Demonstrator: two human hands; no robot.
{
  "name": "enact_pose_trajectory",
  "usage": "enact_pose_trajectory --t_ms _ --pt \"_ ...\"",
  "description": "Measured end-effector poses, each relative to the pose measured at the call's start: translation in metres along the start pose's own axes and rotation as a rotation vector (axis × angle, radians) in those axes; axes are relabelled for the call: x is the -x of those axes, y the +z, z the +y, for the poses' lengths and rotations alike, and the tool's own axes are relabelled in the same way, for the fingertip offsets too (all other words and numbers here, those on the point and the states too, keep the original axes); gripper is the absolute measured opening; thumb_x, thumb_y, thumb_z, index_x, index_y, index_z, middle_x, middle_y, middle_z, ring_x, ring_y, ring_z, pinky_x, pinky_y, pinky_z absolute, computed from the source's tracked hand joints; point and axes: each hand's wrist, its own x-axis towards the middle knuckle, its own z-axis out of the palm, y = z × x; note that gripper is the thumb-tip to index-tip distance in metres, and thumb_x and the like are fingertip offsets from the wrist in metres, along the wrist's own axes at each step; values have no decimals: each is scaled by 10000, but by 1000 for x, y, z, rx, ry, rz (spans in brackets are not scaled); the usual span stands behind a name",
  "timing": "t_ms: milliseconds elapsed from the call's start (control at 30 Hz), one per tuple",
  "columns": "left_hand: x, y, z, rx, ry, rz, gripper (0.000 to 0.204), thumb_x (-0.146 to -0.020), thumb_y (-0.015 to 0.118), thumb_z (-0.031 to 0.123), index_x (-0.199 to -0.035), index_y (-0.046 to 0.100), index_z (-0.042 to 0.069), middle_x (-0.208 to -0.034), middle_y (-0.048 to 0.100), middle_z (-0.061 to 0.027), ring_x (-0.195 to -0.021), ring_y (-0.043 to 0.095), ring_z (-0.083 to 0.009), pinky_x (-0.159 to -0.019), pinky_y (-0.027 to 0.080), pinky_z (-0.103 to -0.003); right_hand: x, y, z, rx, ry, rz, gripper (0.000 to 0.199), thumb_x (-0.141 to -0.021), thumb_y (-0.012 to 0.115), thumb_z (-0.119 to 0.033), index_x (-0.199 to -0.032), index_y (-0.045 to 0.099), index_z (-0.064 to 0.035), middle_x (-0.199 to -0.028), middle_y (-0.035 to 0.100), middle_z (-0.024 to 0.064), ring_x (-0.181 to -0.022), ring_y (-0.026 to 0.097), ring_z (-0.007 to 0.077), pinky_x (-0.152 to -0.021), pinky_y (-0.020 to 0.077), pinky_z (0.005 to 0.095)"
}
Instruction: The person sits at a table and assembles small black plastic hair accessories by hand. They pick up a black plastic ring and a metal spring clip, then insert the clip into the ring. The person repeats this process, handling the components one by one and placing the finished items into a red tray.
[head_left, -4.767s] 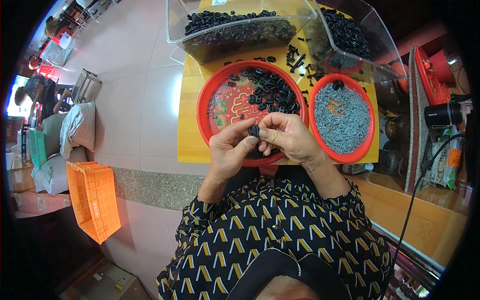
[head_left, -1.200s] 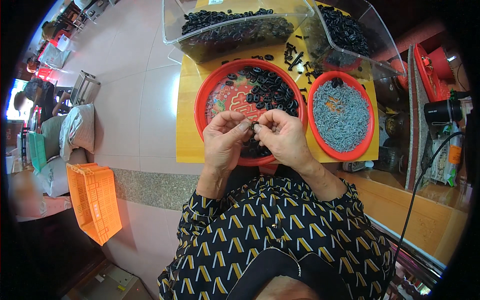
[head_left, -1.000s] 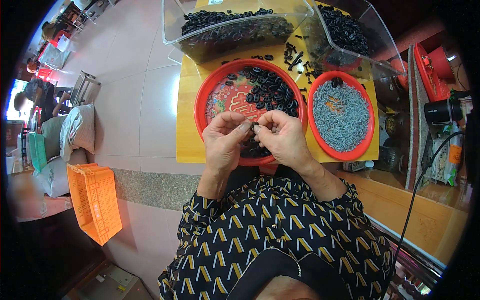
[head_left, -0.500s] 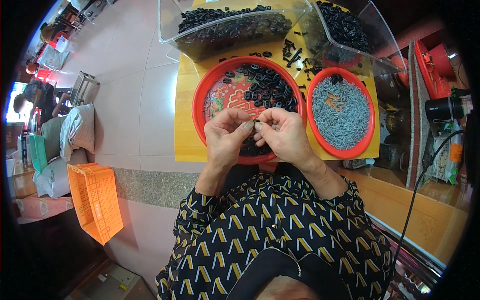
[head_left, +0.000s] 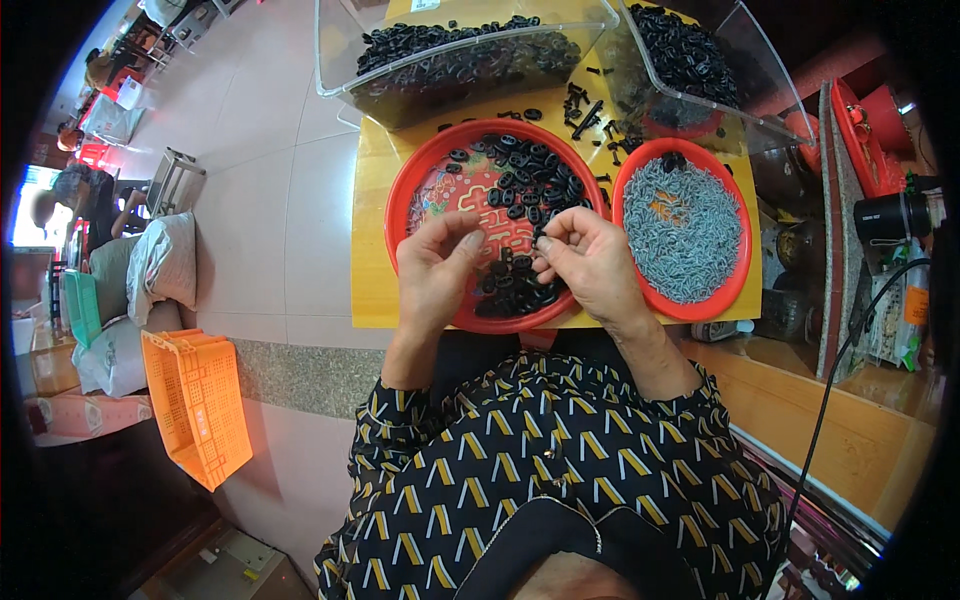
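— What's nearest the camera?

— A black top with a yellow pattern (head_left: 560, 470), and both forearms reaching out from it over the yellow counter (head_left: 372, 290).

— And the hands?

— The left hand (head_left: 437, 268) and the right hand (head_left: 590, 262) hang side by side above the near rim of the large red tray (head_left: 420, 185). The left grip is pinched together, thumb against forefinger; if anything sits in it, it is too small to make out. The right grip is also drawn together at the fingertips, just above the black pieces, and I cannot tell whether it clamps one.

— Where are those pieces?

— The small black ring-shaped parts (head_left: 520, 185) lie heaped in the right half of the large red tray, some spilling under the right fingers.

— What's beside that?

— Just to the right, touching it or nearly so, a smaller red tray (head_left: 735, 290) filled with small grey parts (head_left: 685, 230).

— Farther back?

— Two clear plastic bins: one (head_left: 340, 70) behind the large tray, one (head_left: 770, 110) tilted at the right, both holding black parts. Loose black bits (head_left: 585, 105) lie scattered between them.

— Off the counter?

— An orange crate (head_left: 195, 405) on the floor at left.
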Motion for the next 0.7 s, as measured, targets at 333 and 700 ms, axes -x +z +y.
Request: enact_pose_trajectory --t_ms 333,700 --pt "-55 9 -7 -1106 584 -129 300 -613 643 31 -908 596 2 -784 538 -142 -779 529 -309 -672 428 -375 -1 -9 7 2 -50 -3 139 -799 515 -18 -919 494 48 -743 550 67 -616 561 96 -520 487 215" --pt "-55 3 -13 -979 600 -201 146 -756 533 12 -892 558 -34 -765 565 -142 -697 570 -273 -603 451 -342 -2 -10 0 25 -63 41 110 -788 494 4 -893 527 14 -723 546 28 -595 537 73 -520 450 201"
